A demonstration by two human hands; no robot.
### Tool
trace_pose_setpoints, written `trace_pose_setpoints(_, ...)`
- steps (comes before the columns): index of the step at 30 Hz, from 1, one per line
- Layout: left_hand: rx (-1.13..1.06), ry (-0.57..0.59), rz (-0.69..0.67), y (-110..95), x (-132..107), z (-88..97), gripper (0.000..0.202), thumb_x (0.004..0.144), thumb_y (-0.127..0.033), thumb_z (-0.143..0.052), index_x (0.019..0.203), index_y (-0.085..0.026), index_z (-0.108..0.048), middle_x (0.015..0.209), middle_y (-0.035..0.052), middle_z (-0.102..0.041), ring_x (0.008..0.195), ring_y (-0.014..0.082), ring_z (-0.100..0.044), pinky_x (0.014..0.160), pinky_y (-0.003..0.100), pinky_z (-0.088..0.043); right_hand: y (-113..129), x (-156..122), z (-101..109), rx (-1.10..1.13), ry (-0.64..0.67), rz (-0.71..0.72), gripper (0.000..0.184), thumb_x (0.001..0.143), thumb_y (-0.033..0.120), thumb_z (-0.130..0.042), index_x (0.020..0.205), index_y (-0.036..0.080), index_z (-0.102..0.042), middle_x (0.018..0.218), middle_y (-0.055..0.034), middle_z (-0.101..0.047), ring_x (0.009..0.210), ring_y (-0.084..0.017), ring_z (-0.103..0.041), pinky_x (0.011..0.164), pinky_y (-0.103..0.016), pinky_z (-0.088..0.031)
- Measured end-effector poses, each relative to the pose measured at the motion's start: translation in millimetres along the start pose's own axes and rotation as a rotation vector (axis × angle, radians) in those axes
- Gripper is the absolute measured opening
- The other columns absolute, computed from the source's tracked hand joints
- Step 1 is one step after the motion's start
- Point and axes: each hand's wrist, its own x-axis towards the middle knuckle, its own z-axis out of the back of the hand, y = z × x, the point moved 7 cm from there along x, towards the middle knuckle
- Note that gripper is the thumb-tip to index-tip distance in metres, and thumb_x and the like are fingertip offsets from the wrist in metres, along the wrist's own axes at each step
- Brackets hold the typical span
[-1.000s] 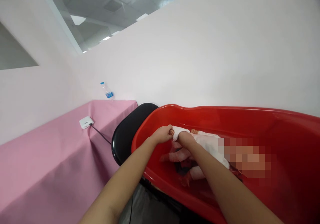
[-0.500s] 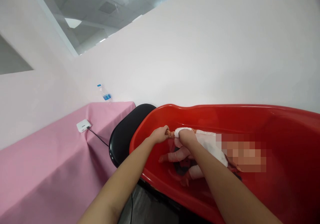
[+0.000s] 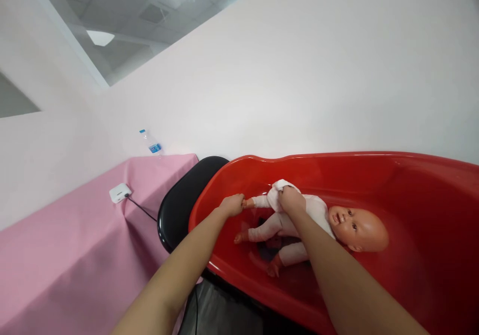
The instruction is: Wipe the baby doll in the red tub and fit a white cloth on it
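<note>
Red bathtub (image 3: pixel 430 200) is cut off; our left hand (image 3: pixel 232 205) pinches a baby doll's (image 3: pixel 364 230) hand (image 3: pixel 245 203), our right hand (image 3: pixel 292 198) white cloth (image 3: pixel 274 195), fingertips hidden.

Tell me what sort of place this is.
Probably a booth-like indoor room, perhaps for demonstrations: a doll lies in a red tub near draped pink cloth, and a panelled ceiling shows beyond the white wall's top edge.

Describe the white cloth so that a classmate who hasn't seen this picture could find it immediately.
Find the big red tub, then the doll lying in it. At the doll's arm, the right hand grips the white cloth. It is loosely bunched, unlike the doll's fitted pale suit.
</note>
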Motion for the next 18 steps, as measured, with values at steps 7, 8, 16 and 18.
trace_pose_setpoints(7, 0.215, 0.053, -0.058, -12, 4, -15.3, 0.026, 0.097, -0.036, -0.048, 0.113, -0.019, -0.061, 0.115, 0.0140, -0.071, 0.104, 0.0315, -0.068, 0.088, 0.043, -0.050, -41, 7, 30, 0.135, -0.356, -0.158, 0.049, 0.102, 0.034, -0.033, 0.127, 0.011, -0.069, 0.127, -0.0195, -0.067, 0.116, -0.030, -0.061, 0.098, -0.038, -0.045)
trace_pose_setpoints(8, 0.245, 0.064, -0.069, -14, 5, -18.3, 0.027, 0.098, -0.034, -0.047, 0.116, -0.019, -0.061, 0.118, 0.0154, -0.070, 0.108, 0.0324, -0.066, 0.093, 0.046, -0.048, -45, 7, 32, 0.126, -0.392, -0.170, 0.049, 0.102, 0.034, -0.034, 0.128, 0.011, -0.068, 0.129, -0.0197, -0.066, 0.119, -0.031, -0.059, 0.100, -0.039, -0.044)
trace_pose_setpoints(16, 0.376, 0.127, -0.172, -29, 19, -40.2, 0.027, 0.099, -0.026, -0.050, 0.118, -0.016, -0.067, 0.124, 0.0191, -0.069, 0.116, 0.0347, -0.063, 0.101, 0.051, -0.042, -61, 10, 23, 0.111, -0.340, -0.271, 0.048, 0.101, 0.034, -0.038, 0.124, 0.008, -0.071, 0.127, -0.0231, -0.066, 0.122, -0.032, -0.058, 0.101, -0.038, -0.042)
trace_pose_setpoints(18, 0.389, 0.130, -0.187, -31, 22, -43.1, 0.027, 0.098, -0.027, -0.053, 0.119, -0.017, -0.067, 0.126, 0.0191, -0.069, 0.117, 0.0354, -0.062, 0.101, 0.052, -0.041, -64, 11, 21, 0.112, -0.330, -0.285, 0.048, 0.101, 0.035, -0.038, 0.125, 0.009, -0.071, 0.127, -0.0228, -0.066, 0.123, -0.032, -0.057, 0.101, -0.038, -0.042)
